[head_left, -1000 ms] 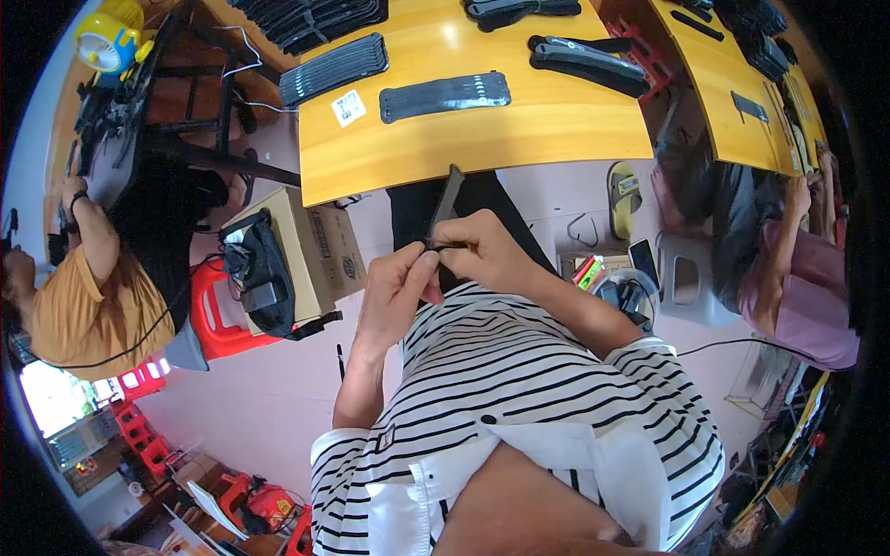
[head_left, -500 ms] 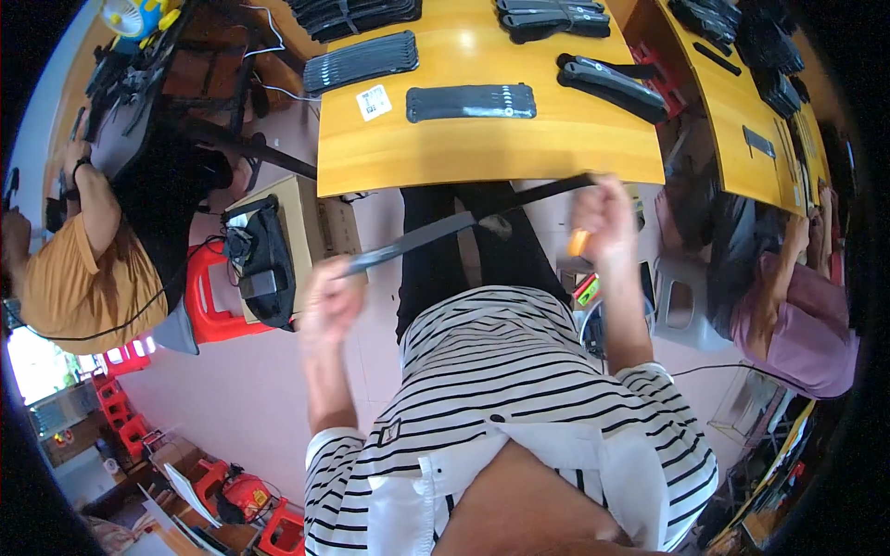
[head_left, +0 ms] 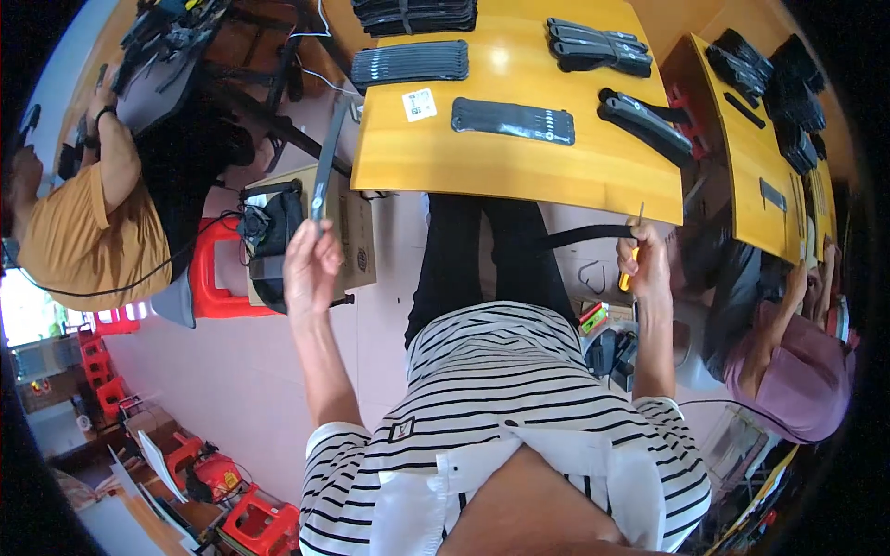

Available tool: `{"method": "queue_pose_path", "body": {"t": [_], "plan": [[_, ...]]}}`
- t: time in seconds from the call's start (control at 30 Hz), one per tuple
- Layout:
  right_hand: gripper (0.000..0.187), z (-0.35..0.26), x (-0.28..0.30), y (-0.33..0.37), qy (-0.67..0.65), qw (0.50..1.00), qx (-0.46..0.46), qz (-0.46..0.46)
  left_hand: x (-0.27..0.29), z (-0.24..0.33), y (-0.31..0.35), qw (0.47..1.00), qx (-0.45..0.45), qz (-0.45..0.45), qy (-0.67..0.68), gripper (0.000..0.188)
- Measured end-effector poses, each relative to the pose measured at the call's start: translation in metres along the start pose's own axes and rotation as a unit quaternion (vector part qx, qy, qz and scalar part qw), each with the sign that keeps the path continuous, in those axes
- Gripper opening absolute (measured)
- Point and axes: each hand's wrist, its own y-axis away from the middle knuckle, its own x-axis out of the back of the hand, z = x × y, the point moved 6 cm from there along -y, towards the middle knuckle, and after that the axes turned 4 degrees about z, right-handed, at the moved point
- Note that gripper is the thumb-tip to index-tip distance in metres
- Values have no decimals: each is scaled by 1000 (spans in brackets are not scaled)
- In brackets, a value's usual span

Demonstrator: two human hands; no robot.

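Note:
My left hand (head_left: 311,264) pinches the lower end of a flat black strap (head_left: 327,162), which stands nearly upright left of the table and bears a small pale mark. In my right hand (head_left: 646,258), by the table's front right corner, are a second, duller black strap (head_left: 584,235) and a tool with a yellow handle (head_left: 629,271). A thin metal shaft rises from that fist. The second strap's free end reaches left over my lap. On the yellow table (head_left: 417,171), a flat row of black straps (head_left: 513,121) lies nearest me.
Bundled black straps (head_left: 598,48), a fanned row (head_left: 411,63), a loose strap pile (head_left: 646,125) and a white label (head_left: 419,105) occupy the table. A cardboard box (head_left: 357,243) and red stool (head_left: 215,278) stand left. People work on both sides, at a dark bench and another yellow table (head_left: 746,167).
The strap pieces that met between my hands are now apart. My left hand has swung its piece upright; my right hand has moved right and down, and its strap's end hangs free.

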Motion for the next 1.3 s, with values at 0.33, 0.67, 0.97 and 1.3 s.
{"method": "queue_pose_path", "body": {"t": [0.33, 0.67, 0.97, 1.3], "plan": [[20, -4, -21, 18, 93, 995, 34, -1, -29, -103, -65, 996, -4, 90, 24, 19], [18, -1, -22, 16, 107, 993, 27, -32, -36, -146, -65, 973, 207, 46, -87, 58], [20, -13, -36, 26, 208, 973, 90, -44, -13, -126, -48, 940, 203, 82, -261, 70], [8, -46, -113, 86, 540, 663, 478, -201, -107, -136, 36, 898, 250, -338, -131, 73]]}}
